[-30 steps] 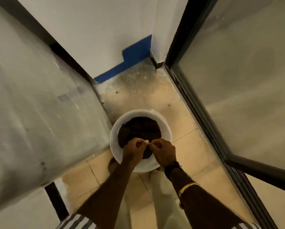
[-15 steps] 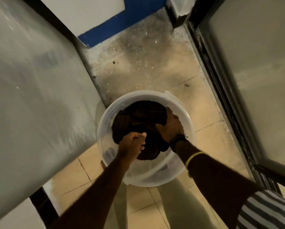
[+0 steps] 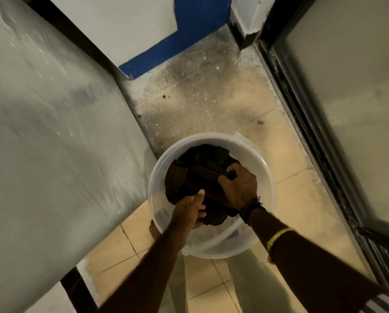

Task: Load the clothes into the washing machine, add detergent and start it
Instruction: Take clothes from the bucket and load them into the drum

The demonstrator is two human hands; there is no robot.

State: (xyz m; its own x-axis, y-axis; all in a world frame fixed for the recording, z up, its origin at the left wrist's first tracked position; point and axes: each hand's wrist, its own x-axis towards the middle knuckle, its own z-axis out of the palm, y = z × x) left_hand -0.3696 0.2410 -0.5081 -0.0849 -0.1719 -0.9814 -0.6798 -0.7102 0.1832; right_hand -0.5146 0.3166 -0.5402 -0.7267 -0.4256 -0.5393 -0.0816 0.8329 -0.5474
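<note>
We've got the dark clothes (image 3: 200, 175) bunched in the bucket (image 3: 267, 175), which sits on the floor (image 3: 211, 105). Left hand (image 3: 189, 211) at the near rim, fingers curled into cloth; right hand (image 3: 238, 186) clenching a fold at the right. The risk: a loose piece slips out as we lift, or the bucket tips.

You have no writing, label, brand, number or sign to read anywhere here: not on the white bucket (image 3: 263, 163), the dark clothes (image 3: 195, 175), the walls or the floor.
</note>
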